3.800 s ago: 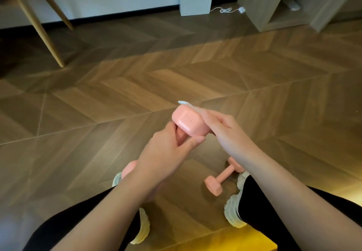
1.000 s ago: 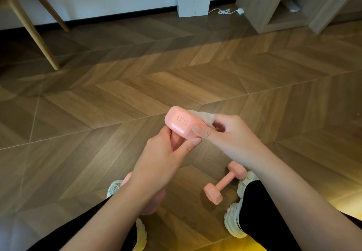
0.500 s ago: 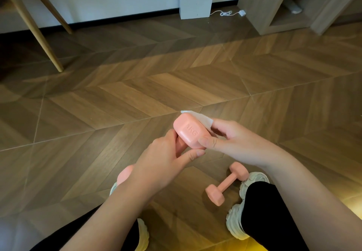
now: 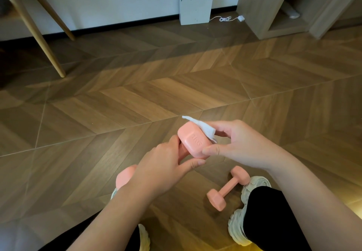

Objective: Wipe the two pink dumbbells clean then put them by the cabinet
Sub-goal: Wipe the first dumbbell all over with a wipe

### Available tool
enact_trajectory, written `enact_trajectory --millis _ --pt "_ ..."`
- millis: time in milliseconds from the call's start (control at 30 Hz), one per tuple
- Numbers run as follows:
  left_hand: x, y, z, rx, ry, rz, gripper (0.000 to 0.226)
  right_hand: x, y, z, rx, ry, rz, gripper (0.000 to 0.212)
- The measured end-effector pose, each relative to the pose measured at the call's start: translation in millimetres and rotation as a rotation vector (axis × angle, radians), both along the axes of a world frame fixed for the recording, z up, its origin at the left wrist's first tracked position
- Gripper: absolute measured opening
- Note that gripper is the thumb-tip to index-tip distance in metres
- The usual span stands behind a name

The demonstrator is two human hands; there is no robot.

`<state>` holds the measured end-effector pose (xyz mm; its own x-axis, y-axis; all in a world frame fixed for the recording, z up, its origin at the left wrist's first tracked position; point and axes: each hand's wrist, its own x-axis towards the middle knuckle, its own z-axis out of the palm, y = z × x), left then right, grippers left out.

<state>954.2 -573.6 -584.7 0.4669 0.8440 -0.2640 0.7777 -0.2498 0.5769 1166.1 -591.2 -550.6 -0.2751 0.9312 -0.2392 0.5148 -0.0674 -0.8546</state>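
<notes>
My left hand grips the handle of a pink dumbbell, held above the floor with its upper end marked 1KG facing me. Its lower end shows below my left wrist. My right hand pinches a white wipe against the far right side of that upper end, thumb on the near edge. A second pink dumbbell lies on the wooden floor beside my right shoe. The light wooden cabinet stands at the far right against the wall.
A white box sits at the wall with a white cable beside it. Slanted wooden furniture legs stand at the far left. My shoes and black trouser legs fill the bottom of the view.
My right hand has slid the wipe around the dumbbell's upper end, from the front face toward its far right side. The dumbbell's end has turned slightly. The floor dumbbell has not moved.
</notes>
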Motion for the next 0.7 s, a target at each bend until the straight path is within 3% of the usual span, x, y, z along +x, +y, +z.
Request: enact_trajectory --millis 100,200,367,533,700 --pt "-1.9 0.1 -0.8 0.013 0.04 -0.029 0.069 -2.6 -1.4 4.8 -0.009 -0.02 0.091 0.056" --pt "-2.3 0.4 -2.3 -0.001 0.003 -0.017 0.076 -3.5 -2.1 2.5 0.053 0.003 0.004 0.061" --pt "1.2 0.7 -6.9 -0.021 -0.014 0.032 0.081 -7.3 -0.6 -0.2 0.082 -0.057 0.037 0.041" --pt "1.1 3.0 -11.7 -0.043 -0.028 0.116 0.071 -12.3 -2.5 -3.4 0.237 -0.095 -0.089 0.05" --pt "5.2 2.5 -13.8 -0.108 -0.093 0.259 0.066 -16.1 -4.1 -4.3 0.243 -0.062 -0.102 0.042"
